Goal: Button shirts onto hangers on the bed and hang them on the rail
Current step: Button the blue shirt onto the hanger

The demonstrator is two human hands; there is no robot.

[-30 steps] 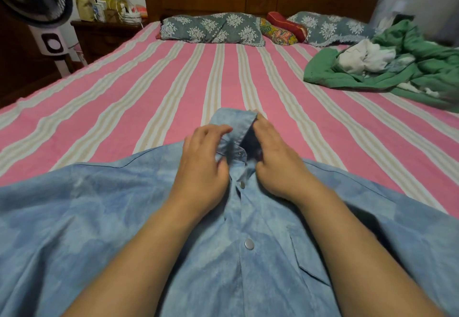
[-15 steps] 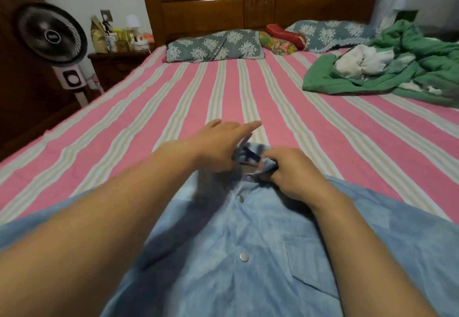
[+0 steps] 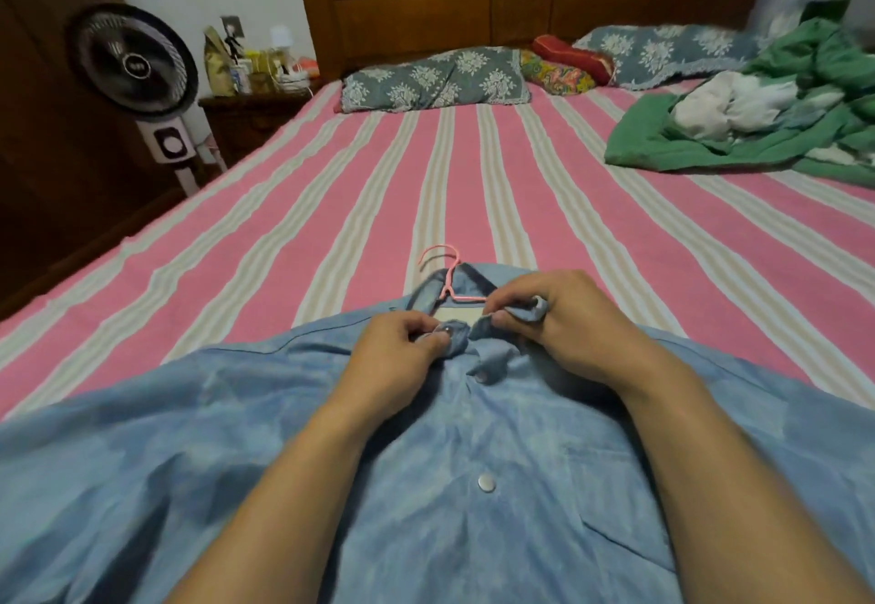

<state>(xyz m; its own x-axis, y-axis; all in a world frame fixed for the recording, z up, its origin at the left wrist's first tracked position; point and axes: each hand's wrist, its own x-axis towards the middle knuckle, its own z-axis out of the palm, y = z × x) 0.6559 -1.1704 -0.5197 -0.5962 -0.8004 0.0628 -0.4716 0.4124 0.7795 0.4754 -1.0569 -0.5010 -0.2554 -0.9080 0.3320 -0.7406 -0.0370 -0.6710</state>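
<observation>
**Collar work at the top of the shirt**

The blue shirt (image 3: 473, 485) lies front-up on the striped bed (image 3: 331, 205), collar toward 12 o'clock. The left hand (image 3: 402, 357) pinches the collar end with its snap; the right hand (image 3: 563, 324) pinches the opposite end. The pink hanger (image 3: 447, 272) (hook poking out at 12 o'clock) sits inside the neck.

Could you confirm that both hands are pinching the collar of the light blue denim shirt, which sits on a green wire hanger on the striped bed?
Not quite: the head view shows a pink wire hanger, not green. Both the left hand and right hand do pinch the collar of the light blue denim shirt.
</observation>
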